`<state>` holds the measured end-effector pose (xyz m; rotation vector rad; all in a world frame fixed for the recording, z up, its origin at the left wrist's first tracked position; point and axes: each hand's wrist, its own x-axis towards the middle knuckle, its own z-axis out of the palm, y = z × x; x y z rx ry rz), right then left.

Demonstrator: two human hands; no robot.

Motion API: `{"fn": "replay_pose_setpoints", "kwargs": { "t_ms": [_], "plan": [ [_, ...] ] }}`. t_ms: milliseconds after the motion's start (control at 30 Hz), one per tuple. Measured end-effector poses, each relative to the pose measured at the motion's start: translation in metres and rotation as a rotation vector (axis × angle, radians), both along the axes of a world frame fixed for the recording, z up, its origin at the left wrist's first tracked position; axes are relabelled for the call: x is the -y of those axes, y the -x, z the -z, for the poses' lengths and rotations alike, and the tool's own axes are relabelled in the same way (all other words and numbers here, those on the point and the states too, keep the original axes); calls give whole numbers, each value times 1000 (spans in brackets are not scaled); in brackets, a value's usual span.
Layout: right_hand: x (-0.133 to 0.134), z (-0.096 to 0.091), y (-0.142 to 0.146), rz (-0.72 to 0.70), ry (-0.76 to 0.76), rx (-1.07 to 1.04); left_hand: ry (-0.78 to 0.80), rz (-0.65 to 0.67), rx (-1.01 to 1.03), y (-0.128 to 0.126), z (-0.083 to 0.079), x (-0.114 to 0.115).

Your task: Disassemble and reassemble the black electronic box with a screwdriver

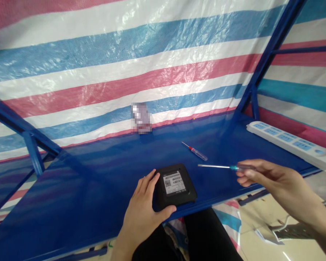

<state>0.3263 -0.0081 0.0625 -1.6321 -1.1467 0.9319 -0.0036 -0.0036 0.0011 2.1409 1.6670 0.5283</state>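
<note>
A flat black square device [189,186] with a white barcode label lies on the blue table near its front edge. My left hand [145,201] rests around its left side, fingers at the far left corner and thumb at the near edge. To the right, my right hand [271,177] is closed round the clear handle of a screwdriver [217,166] with a teal collar. Its metal shaft points left toward the device, with the tip apart from it. Beyond, a second screwdriver [198,153] with a clear handle and red collar lies on the table.
A white power strip [290,141] lies along the table's right side. At the back edge stands a small pixelated object [141,119] against the striped plastic sheet [125,65]. Blue metal posts [254,90] frame both sides of the blue table [84,192].
</note>
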Motion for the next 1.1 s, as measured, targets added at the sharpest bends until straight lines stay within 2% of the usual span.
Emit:
{"fn": "replay_pose_setpoints", "kwargs": {
  "t_ms": [100, 233, 500, 767, 933, 1100],
  "plan": [
    [3, -7, 4, -170, 90, 78, 11, -6, 6, -1, -2, 0],
    [2, -2, -1, -292, 101, 256, 3, -13, 5, -1, -1, 1],
    [3, 3, -9, -352, 70, 497, 31, 1, -43, 0, -1, 1],
    [1, -9, -6, -373, 9, 623, -23, 4, -25, 0, 3, 1],
    [-2, -28, 5, -452, -109, 761, -20, -6, -25, 0, 4, 1],
    [-8, -50, 22, -612, -381, 1072, -48, 0, -31, 0, 6, 1]
  ]
}}
